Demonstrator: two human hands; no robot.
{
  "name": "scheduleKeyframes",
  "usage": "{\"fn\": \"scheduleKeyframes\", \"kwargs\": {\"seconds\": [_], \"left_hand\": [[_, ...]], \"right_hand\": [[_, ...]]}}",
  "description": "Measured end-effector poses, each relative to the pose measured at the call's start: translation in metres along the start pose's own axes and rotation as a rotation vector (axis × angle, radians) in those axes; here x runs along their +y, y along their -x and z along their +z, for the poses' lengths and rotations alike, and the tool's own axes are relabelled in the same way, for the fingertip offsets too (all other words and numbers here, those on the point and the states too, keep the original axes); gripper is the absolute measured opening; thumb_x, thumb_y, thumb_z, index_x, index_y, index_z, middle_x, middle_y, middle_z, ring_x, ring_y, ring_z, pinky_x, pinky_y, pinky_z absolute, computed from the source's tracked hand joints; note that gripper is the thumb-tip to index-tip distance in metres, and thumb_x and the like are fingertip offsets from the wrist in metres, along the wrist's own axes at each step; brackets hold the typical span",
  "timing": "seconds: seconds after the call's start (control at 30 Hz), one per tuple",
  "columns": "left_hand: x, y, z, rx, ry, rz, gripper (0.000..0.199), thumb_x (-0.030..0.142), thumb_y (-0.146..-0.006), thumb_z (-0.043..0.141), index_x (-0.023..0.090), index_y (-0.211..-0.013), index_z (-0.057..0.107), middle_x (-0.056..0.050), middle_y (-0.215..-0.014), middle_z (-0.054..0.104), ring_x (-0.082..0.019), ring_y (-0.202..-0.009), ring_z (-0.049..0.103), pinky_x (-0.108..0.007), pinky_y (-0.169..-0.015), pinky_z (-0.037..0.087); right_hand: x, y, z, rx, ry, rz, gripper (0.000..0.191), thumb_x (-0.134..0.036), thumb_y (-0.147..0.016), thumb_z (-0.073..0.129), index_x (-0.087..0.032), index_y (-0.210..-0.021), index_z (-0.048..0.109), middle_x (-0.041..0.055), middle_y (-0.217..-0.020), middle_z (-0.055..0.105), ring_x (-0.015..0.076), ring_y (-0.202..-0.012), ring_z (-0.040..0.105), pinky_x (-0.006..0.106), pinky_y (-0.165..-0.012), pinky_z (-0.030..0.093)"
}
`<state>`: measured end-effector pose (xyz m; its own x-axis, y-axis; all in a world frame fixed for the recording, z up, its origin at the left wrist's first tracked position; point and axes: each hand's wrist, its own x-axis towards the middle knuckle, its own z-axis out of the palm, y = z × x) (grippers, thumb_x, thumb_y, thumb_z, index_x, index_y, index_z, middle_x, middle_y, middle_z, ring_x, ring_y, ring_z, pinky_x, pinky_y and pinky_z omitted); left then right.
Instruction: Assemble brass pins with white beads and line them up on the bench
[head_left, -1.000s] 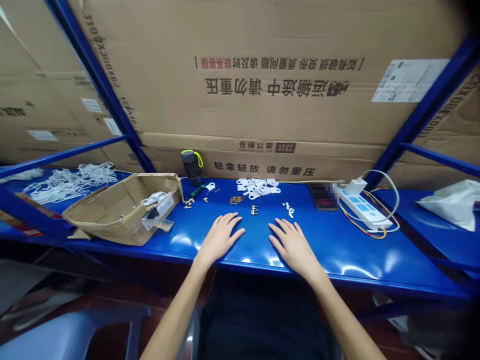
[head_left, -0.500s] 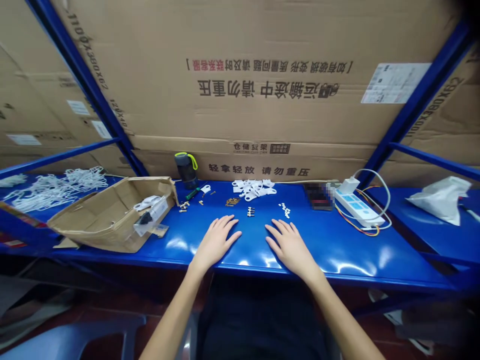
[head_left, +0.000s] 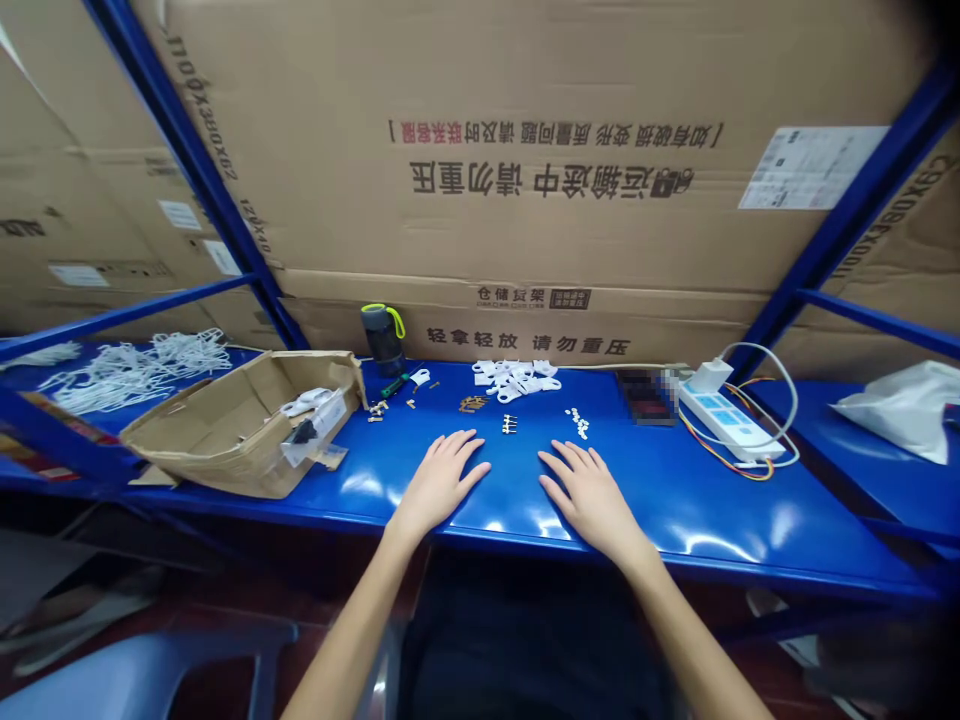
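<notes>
My left hand [head_left: 441, 482] lies palm down on the blue table [head_left: 510, 500], fingers spread, holding nothing. To its right my right hand [head_left: 589, 492] rests flat in the same way, also with nothing in it. Just beyond and between them sit small metal-and-dark pieces [head_left: 509, 424] in a short column. Brass-coloured pieces [head_left: 473, 403] lie a little farther back on the left. White plastic parts [head_left: 516, 379] form a pile near the cardboard wall. Small white bits [head_left: 578, 423] are scattered beyond my right hand.
An open cardboard box [head_left: 217, 455] holding packaged items stands at left, near a dark bottle [head_left: 383, 345] and a green-handled tool [head_left: 394, 386]. Right are a dark tray [head_left: 645, 397] and a white power strip [head_left: 727, 425] with cables. White cords [head_left: 142, 370] lie far left.
The whole view has shifted slightly, so the table and its objects appear a little farther right. Both hands remain flat on the table.
</notes>
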<state>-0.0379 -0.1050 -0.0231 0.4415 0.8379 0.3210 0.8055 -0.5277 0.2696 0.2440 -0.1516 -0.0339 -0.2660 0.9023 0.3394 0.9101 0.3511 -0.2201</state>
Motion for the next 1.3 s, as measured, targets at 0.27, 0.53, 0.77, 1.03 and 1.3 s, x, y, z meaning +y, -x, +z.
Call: {"fn": "scheduleKeyframes", "kwargs": {"seconds": [0.27,0.53,0.77,1.03,1.3], "left_hand": [[-0.047,-0.031,-0.019,-0.010,-0.074,0.035,0.033,0.046,-0.106,0.050,0.021,-0.118,0.067,-0.009,-0.118,0.068,-0.027,-0.108,0.066,-0.040,-0.095,0.053],[-0.082,-0.082,-0.023,-0.029,-0.080,0.161,0.028,0.043,-0.106,0.050,0.026,-0.110,0.071,-0.004,-0.113,0.070,-0.021,-0.101,0.069,-0.029,-0.080,0.052],[-0.089,-0.078,-0.013,0.028,-0.153,0.094,0.040,0.052,-0.105,0.048,0.030,-0.131,0.070,-0.006,-0.115,0.070,-0.023,-0.102,0.068,-0.028,-0.069,0.049],[-0.093,-0.078,-0.010,0.031,-0.125,0.103,0.047,0.055,-0.107,0.039,0.030,-0.118,0.077,-0.005,-0.113,0.071,-0.020,-0.096,0.069,-0.025,-0.069,0.049],[-0.078,-0.073,-0.017,0.046,-0.101,0.145,0.048,0.053,-0.108,0.035,0.026,-0.110,0.075,-0.006,-0.116,0.069,-0.021,-0.092,0.069,-0.025,-0.063,0.048]], "right_hand": [[0.073,-0.007,-0.021,0.060,-0.134,0.168,0.043,-0.042,-0.101,0.052,-0.025,-0.139,0.061,0.0124,-0.122,0.067,0.0285,-0.097,0.069,0.042,-0.081,0.056],[0.124,-0.079,-0.036,-0.162,-0.350,-0.069,0.042,-0.042,-0.081,0.079,-0.025,-0.119,0.072,0.0038,-0.099,0.063,0.0198,-0.082,0.060,0.036,-0.081,0.052],[0.124,-0.074,-0.039,-0.049,-0.392,-0.182,0.030,-0.049,-0.099,0.061,-0.026,-0.110,0.076,0.0084,-0.104,0.066,0.0250,-0.099,0.061,0.040,-0.093,0.049],[0.133,-0.066,-0.046,-0.105,-0.389,-0.190,0.030,-0.052,-0.094,0.069,-0.026,-0.108,0.078,0.0072,-0.104,0.067,0.0237,-0.095,0.063,0.039,-0.090,0.050],[0.118,-0.068,-0.039,-0.128,-0.373,-0.140,0.027,-0.049,-0.093,0.070,-0.024,-0.095,0.079,0.0060,-0.097,0.070,0.0224,-0.093,0.064,0.035,-0.086,0.050]]}}
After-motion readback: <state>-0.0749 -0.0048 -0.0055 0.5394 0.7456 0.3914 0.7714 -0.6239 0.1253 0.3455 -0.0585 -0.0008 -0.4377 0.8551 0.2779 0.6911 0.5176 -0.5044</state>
